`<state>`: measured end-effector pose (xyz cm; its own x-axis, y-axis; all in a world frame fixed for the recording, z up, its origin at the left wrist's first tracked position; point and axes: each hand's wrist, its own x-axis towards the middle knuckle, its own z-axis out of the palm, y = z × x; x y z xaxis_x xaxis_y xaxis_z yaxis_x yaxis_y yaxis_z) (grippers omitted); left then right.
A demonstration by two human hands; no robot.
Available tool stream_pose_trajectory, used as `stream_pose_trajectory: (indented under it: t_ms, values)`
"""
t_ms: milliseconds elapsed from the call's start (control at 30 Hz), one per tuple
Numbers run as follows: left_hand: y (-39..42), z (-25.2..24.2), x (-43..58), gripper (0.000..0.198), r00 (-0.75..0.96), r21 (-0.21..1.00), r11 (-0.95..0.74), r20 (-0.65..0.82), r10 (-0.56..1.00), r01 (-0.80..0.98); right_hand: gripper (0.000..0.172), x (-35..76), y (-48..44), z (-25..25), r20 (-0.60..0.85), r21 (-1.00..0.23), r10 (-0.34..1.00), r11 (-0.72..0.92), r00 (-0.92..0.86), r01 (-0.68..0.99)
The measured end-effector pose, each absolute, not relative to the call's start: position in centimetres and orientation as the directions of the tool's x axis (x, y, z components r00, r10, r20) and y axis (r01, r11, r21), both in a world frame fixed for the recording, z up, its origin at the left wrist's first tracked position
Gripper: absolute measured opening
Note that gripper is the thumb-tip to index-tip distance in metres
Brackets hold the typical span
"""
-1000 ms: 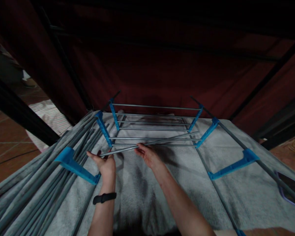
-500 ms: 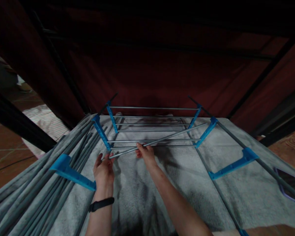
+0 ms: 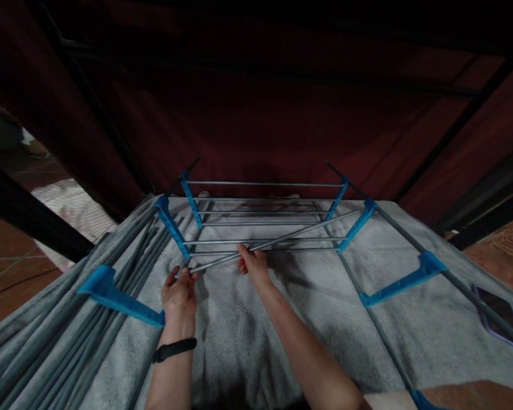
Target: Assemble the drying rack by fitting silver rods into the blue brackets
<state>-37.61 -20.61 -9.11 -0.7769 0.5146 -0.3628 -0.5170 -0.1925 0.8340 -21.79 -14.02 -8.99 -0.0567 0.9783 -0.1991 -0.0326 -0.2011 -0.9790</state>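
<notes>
A thin grey metal rod (image 3: pixel 299 229) slants across the rack frame, its far end up near the right blue bracket (image 3: pixel 357 226). My left hand (image 3: pixel 179 290), with a black band on the wrist, pinches the rod's near left end. Further along, my right hand (image 3: pixel 253 264) grips the same rod around its middle. Beyond the hands, several crossbars (image 3: pixel 265 242) span between blue brackets on both sides. The left blue bracket (image 3: pixel 173 226) stands just past my left hand. Closer to me, another blue bracket (image 3: pixel 119 296) on the left carries no crossbar.
Many loose grey tubes (image 3: pixel 89 324) lie along the left on a grey blanket (image 3: pixel 239 341). A phone (image 3: pixel 498 313) rests at the right by a long side tube (image 3: pixel 465 287). Dark red cloth (image 3: pixel 260 125) hangs behind, with black posts (image 3: pixel 38 210) at the sides.
Both hands keep their hold on the rod, which stays slanted at nearly the same angle. The view has shifted slightly.
</notes>
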Motion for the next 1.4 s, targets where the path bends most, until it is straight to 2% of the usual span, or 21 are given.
stream_pose_trajectory:
  t_ms: [100,200,300,400,467,567,667,800,967,1167,1400]
  values:
    - [-20.5,-9.4,-37.8,0.024,-0.769,0.825,-0.186,-0.382,0.512,-0.533,0.045,-21.9,-14.0,-8.8,-0.210,-0.974,0.976,-0.214,-0.057,-0.072]
    - [-20.2,-9.5,-37.8,0.025,-0.736,0.794,-0.189,-0.408,0.540,-0.578,0.035,-21.6,-14.0,-8.4,-0.270,-0.928,0.955,-0.292,-0.125,-0.232]
    - [-20.1,-9.4,-37.6,0.019,-0.731,0.746,-0.293,-0.357,0.581,-0.598,0.031,-21.0,-14.1,-7.9,-0.281,-0.837,0.929,-0.360,-0.240,-0.413]
    - [-20.3,-9.5,-37.2,0.013,-0.737,0.710,-0.378,-0.293,0.609,-0.594,0.034,-20.8,-14.4,-7.7,-0.263,-0.791,0.933,-0.354,-0.244,-0.499]
    - [-20.3,-9.8,-37.1,0.020,-0.762,0.734,-0.384,-0.276,0.586,-0.560,0.038,-21.2,-14.7,-7.7,-0.244,-0.797,0.942,-0.331,-0.232,-0.505]
    - [-19.7,-10.3,-37.3,0.037,-0.847,0.820,-0.365,-0.245,0.471,-0.441,0.044,-22.2,-15.2,-7.6,-0.190,-0.837,0.961,-0.266,-0.201,-0.479]
    - [-18.6,-10.2,-38.0,0.043,-0.909,0.893,-0.326,-0.178,0.376,-0.310,0.044,-22.4,-15.5,-7.3,-0.101,-0.897,0.990,-0.131,-0.093,-0.423]
    - [-17.4,-9.2,-38.6,0.049,-0.899,0.938,-0.301,-0.022,0.437,-0.170,0.041,-21.2,-15.2,-6.5,0.060,-0.967,0.997,0.071,0.052,-0.246]
    - [-17.5,-7.7,-38.9,0.054,-0.851,0.936,-0.339,0.106,0.515,-0.088,0.039,-20.8,-15.8,-4.8,0.213,-0.969,0.977,0.211,0.001,-0.129]
    - [-18.1,-7.2,-39.7,0.056,-0.813,0.941,-0.325,0.115,0.571,-0.095,0.035,-20.8,-16.1,-2.7,0.260,-0.946,0.965,0.262,0.041,-0.190]
    - [-18.0,-7.3,-40.2,0.060,-0.786,0.934,-0.336,0.114,0.607,-0.124,0.039,-23.1,-15.7,-4.3,0.094,-0.892,0.995,0.102,0.040,-0.439]
